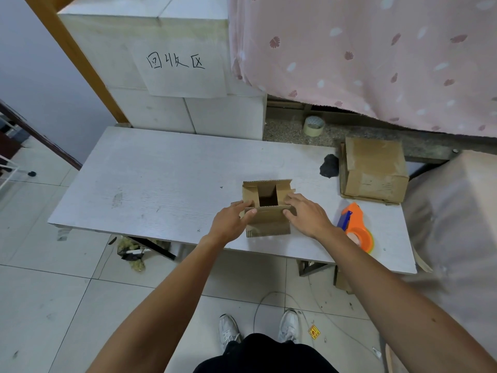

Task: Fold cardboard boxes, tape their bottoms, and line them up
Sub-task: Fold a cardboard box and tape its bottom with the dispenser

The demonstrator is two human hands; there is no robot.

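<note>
A small brown cardboard box (269, 224) stands on the white table (161, 184) near its front edge, with its top end unsealed and its flaps partly folded inward. My left hand (231, 222) presses the left flap and side, thumb against the near wall. My right hand (306, 214) lies on the right flap with its fingers spread over the box's right edge. An orange and blue tape dispenser (355, 227) lies on the table just right of my right hand. A second, larger cardboard box (373, 170) sits at the table's back right, its flaps folded over.
A roll of tape (313, 126) stands on the stone ledge behind the table. A black lump (329, 166) lies beside the larger box. White blocks (174, 103) with a paper sign rise behind the table. A pink curtain (376, 49) hangs at the right.
</note>
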